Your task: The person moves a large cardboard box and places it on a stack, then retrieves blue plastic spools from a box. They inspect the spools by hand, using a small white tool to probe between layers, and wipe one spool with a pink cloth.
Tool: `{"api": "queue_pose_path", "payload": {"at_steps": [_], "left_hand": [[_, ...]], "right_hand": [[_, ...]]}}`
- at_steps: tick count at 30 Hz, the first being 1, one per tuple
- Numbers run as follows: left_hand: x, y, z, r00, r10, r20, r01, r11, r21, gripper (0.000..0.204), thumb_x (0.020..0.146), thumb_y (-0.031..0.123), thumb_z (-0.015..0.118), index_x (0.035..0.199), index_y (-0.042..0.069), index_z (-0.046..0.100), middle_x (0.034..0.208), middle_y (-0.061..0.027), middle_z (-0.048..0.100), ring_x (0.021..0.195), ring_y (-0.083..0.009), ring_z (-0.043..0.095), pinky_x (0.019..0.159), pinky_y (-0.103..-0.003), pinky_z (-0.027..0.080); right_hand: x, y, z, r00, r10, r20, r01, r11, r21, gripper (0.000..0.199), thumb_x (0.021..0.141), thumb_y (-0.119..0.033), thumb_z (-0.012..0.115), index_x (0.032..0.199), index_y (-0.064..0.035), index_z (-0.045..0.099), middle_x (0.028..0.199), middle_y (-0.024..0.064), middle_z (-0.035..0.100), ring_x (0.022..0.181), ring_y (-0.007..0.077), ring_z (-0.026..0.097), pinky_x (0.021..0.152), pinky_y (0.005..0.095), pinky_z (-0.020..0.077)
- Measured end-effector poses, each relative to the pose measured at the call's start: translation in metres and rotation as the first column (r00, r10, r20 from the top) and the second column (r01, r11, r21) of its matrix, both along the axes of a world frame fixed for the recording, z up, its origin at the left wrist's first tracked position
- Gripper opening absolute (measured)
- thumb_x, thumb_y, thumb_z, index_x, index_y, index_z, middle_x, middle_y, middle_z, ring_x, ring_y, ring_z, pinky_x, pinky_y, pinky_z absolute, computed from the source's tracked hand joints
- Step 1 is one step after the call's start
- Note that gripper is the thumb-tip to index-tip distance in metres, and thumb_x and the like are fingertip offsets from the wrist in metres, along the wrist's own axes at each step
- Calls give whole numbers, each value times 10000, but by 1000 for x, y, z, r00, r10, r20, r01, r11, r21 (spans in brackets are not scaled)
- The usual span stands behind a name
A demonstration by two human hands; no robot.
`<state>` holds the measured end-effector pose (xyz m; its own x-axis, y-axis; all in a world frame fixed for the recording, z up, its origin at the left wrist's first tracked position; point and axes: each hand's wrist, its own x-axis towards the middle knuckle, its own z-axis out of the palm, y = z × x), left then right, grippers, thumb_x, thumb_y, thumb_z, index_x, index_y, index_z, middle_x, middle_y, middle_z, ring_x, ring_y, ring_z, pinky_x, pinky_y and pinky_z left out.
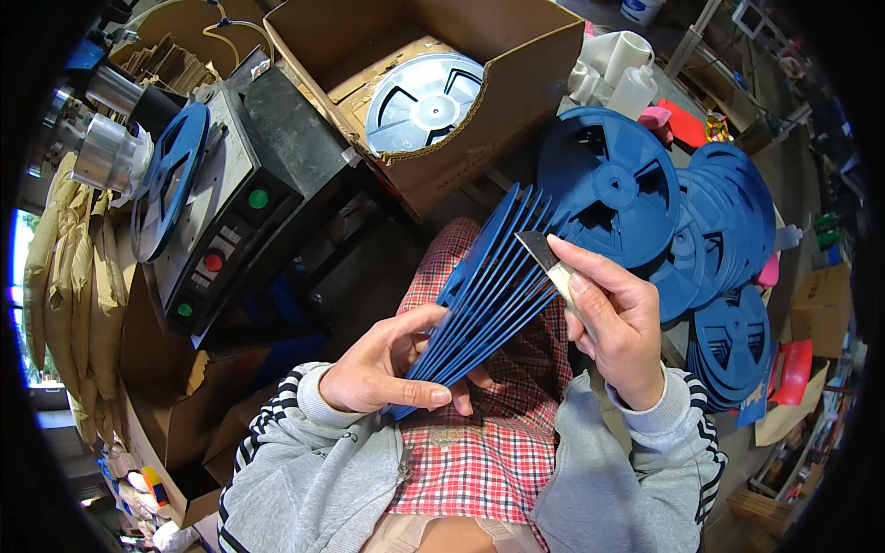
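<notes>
My left hand (387,364) grips a fanned stack of several thin blue plastic reels (493,281) edge-on over my lap, thumb across the lower end. My right hand (613,313) holds a small metal scraper blade (544,253) with a wooden handle, its tip resting against the upper edges of the fanned reels. I am seated, wearing a grey striped sweatshirt over red plaid cloth.
A grey machine (230,198) with red and green buttons stands left, a blue reel (171,180) mounted on its spindle. An open cardboard box (516,83) ahead holds a pale reel (424,101). Piles of blue reels (701,240) lie right, with white bottles (627,78) behind.
</notes>
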<state>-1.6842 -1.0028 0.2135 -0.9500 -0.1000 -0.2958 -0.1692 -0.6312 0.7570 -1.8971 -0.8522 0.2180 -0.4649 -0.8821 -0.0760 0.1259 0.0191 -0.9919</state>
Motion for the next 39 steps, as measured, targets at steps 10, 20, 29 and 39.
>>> {"api": "queue_pose_path", "payload": {"at_steps": [10, 20, 29, 39], "left_hand": [[0, 0, 1, 1000, 3, 15, -3, 1000, -1, 666, 775, -7, 761, 1331, -43, 395, 1071, -295, 653, 845, -317, 716, 700, -340, 569], [0, 0, 1, 1000, 4, 12, -4, 1000, -5, 659, 784, -10, 752, 1334, -41, 390, 1073, -297, 654, 846, -315, 716, 698, -338, 572], [2, 1, -1, 1000, 6, -1, -6, 1000, -18, 660, 793, -2, 749, 1344, -37, 387, 1084, -293, 652, 862, -316, 714, 716, -346, 576], [3, 3, -4, 999, -5, -33, 4, 1000, -17, 668, 799, -8, 744, 1360, -52, 383, 1098, -295, 646, 884, -321, 711, 793, -396, 568]], "right_hand": [[6, 2, 6, 989, 52, -137, -53, 999, -2, 350, 975, -31, 495, 1313, 17, 573, 696, 7, 592, 513, 11, 452, 435, 157, 307], [13, 5, 9, 965, 75, -250, -91, 994, -56, 363, 951, 2, 509, 1305, 2, 590, 719, 25, 613, 534, 36, 507, 469, 180, 378], [21, 11, 18, 940, 159, -303, -183, 982, -52, 367, 944, 16, 501, 1301, 21, 585, 676, 38, 604, 521, 55, 514, 471, 193, 390], [1, 2, 12, 997, 32, 65, -34, 999, 26, 353, 979, -37, 501, 1323, -8, 573, 706, 10, 603, 543, 8, 474, 460, 156, 342]]}}
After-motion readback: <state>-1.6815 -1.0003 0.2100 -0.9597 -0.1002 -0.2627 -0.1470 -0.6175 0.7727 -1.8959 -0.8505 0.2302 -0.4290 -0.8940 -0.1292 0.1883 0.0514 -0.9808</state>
